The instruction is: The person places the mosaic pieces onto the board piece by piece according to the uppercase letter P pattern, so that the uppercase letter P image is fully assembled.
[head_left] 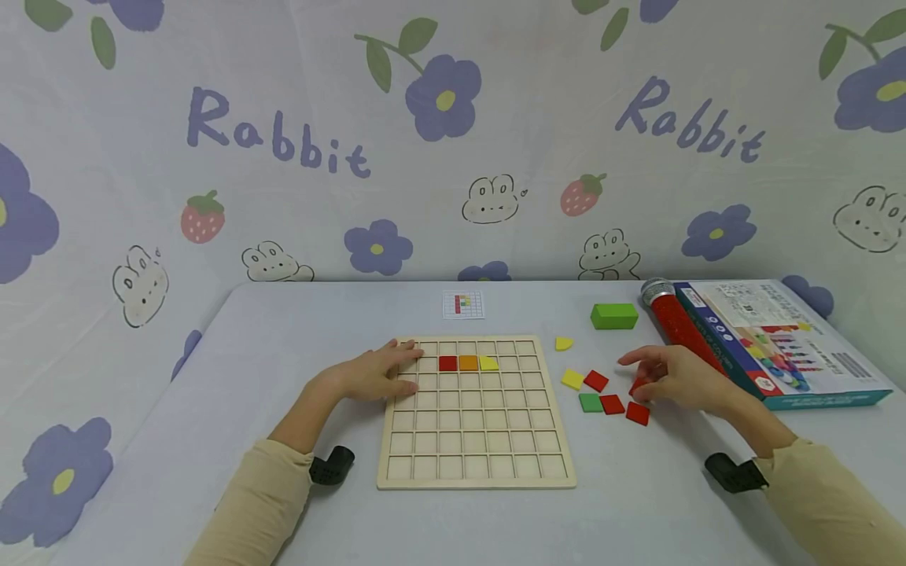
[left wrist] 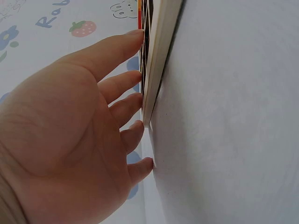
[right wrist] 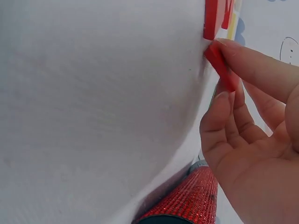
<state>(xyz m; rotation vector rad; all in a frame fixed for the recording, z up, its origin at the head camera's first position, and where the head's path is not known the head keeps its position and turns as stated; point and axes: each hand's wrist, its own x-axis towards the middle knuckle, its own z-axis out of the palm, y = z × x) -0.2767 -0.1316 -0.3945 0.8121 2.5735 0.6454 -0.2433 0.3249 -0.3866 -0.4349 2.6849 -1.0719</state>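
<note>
My right hand [head_left: 675, 377] pinches a red tile [right wrist: 222, 67] between thumb and forefinger, tilted, just at the tabletop. Around it lie loose tiles: a red one [head_left: 638, 413], two more red ones, a green tile [head_left: 591, 402] and two yellow pieces, one with a rounded side [head_left: 563, 343]. With fingers spread, my left hand [head_left: 375, 373] rests on the left edge of a wooden grid board [head_left: 476, 484]. In the board's second row sit a red square [head_left: 447, 363], an orange square [head_left: 468, 362] and a yellow piece [head_left: 488, 363], side by side.
Behind the board lies a small pattern card [head_left: 463, 305] with coloured squares. A green block [head_left: 613, 316] stands at the back right. Beyond my right hand are a red microphone [head_left: 679, 322] and a flat printed box [head_left: 835, 362]. A patterned cloth hangs behind the table.
</note>
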